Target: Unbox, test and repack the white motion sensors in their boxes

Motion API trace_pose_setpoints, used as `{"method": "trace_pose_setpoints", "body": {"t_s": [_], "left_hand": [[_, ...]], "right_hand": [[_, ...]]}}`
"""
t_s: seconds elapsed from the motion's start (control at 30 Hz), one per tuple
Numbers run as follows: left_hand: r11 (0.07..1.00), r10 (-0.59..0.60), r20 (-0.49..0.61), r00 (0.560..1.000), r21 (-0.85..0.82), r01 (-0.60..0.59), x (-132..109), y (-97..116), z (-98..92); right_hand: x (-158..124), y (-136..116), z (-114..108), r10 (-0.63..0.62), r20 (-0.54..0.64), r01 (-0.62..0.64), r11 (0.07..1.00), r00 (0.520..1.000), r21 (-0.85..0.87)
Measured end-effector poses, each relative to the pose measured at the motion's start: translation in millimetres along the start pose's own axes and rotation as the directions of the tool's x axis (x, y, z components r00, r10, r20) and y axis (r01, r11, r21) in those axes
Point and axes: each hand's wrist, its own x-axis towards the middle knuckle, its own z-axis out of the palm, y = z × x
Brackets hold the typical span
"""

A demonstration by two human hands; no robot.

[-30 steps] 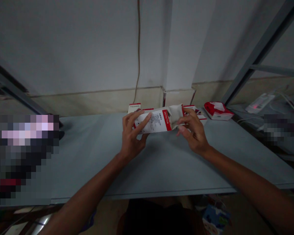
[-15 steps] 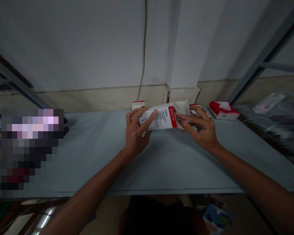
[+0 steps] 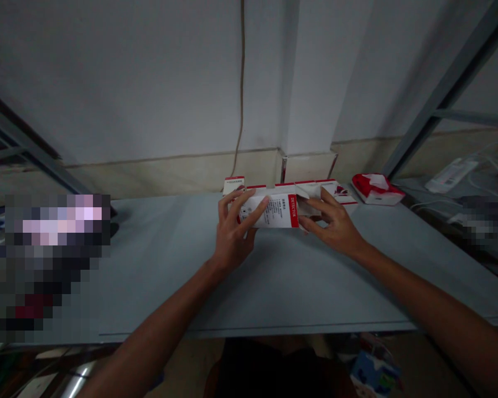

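Note:
A white and red cardboard box (image 3: 278, 213) marked "DETECTOR" lies sideways above the table. My left hand (image 3: 238, 224) is closed round its left half, fingers over the printed face and thumb below. At the box's right end, which stands open with a flap raised, is my right hand (image 3: 332, 224). Its fingers and thumb are on the edges of that opening; what lies inside is hidden. Just behind stand more white and red boxes, among them a small box (image 3: 234, 181) at the left and another box (image 3: 342, 194) beyond my right hand.
A red tissue pack (image 3: 377, 189) sits at the table's back right. Further right are a white power strip (image 3: 452, 174) and cables. A cable (image 3: 242, 83) hangs down the wall. Metal frame posts rise on both sides of the blue-grey table (image 3: 157, 265). Blurred items fill the left.
The pale, packet-like piece that stuck up from the box's right end no longer shows there. My right hand has shifted slightly left and closer against the opening; the left keeps its hold.

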Motion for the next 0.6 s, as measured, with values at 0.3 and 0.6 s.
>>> {"method": "trace_pose_setpoints", "body": {"t_s": [0.3,0.6], "left_hand": [[1.000,0.023,0.011,1.000,-0.008,-0.023,-0.8,2.4,2.3],[0.999,0.009,0.103,0.995,0.032,-0.013,-2.9,4.8,0.3]], "right_hand": [[7.8,-11.5,-7.4,-0.139,-0.072,0.130,0.985,0.988,-0.112],[2.4,-4.0,-4.9,-0.161,0.013,0.161,0.980,0.987,-0.113]]}}
